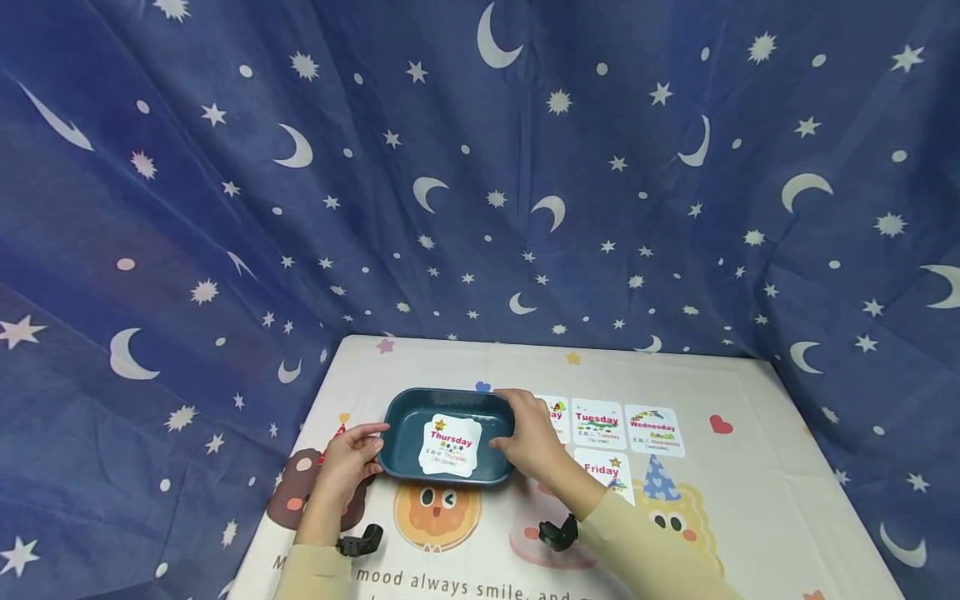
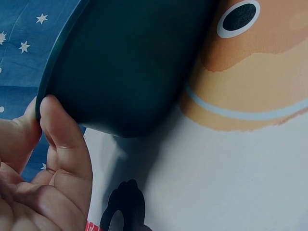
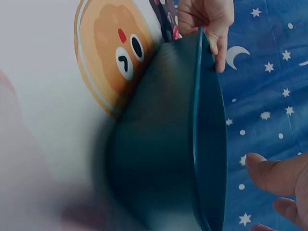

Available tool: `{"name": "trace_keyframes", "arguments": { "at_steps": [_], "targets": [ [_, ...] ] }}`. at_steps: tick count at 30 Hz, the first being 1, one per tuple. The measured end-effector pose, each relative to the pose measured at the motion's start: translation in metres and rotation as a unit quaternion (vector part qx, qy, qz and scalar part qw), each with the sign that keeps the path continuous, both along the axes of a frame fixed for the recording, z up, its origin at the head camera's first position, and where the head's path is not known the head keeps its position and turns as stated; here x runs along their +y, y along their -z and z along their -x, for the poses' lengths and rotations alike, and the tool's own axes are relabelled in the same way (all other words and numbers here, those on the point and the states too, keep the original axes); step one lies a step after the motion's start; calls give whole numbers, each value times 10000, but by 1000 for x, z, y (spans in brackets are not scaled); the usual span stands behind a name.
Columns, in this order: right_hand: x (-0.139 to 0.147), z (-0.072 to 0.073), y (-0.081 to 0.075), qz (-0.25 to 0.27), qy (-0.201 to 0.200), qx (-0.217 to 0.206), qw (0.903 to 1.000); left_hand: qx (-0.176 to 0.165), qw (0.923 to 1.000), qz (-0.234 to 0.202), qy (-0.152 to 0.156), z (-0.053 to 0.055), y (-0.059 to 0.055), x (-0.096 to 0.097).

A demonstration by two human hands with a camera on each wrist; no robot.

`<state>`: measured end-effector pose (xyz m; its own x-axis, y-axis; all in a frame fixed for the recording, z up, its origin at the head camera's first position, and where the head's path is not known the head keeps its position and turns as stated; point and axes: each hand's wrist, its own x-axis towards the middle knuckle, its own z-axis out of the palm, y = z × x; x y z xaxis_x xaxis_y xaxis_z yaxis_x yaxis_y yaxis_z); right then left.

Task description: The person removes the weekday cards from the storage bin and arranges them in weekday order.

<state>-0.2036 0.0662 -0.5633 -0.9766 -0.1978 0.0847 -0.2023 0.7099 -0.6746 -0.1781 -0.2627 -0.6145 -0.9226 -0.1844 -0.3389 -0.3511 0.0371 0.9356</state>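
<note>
A dark teal plastic basin (image 1: 401,477) with rounded corners is in front of me, left of the table's middle. Inside it lies a white card printed "Thursday" (image 1: 451,447), with the edge of at least one more card showing beneath. My left hand (image 1: 348,467) pinches the basin's left rim between thumb and fingers, as the left wrist view confirms for the hand (image 2: 53,163). Over the basin's right end is my right hand (image 1: 536,437), its thumb above the inside. In the right wrist view the thumb (image 3: 276,175) and fingers stand apart from the rim, holding nothing.
Right of the basin lie cards reading "Tuesday" (image 1: 597,423), "Wednesday" (image 1: 655,431) and "Friday" (image 1: 602,473), plus one partly hidden card (image 1: 557,410) behind my right hand. The white tablecloth (image 1: 750,492) has cartoon prints. A blue star-patterned curtain (image 1: 450,275) hangs behind.
</note>
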Motion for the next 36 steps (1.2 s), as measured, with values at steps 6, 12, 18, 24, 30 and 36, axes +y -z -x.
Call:
{"name": "trace_keyframes", "arguments": {
  "at_steps": [6,12,18,24,30,36],
  "targets": [
    [-16,-3,4,-253,-234,217,9992,-10,10000,10,-7,1,-1,1],
    [-30,-5,6,-221,-370,79,9990,1,10000,-25,20,1,-3,2],
    [-43,-3,12,-304,-480,-41,9984,-20,10000,-3,26,1,-1,1],
    [-54,-1,18,-461,-586,-59,9972,-6,10000,10,30,0,-2,0],
    [-63,1,23,-618,-554,-104,9965,9,10000,-22,24,0,-2,0],
    [-71,2,27,-902,-506,-159,9945,-3,10000,4,-7,-1,-3,1]
  ]
}}
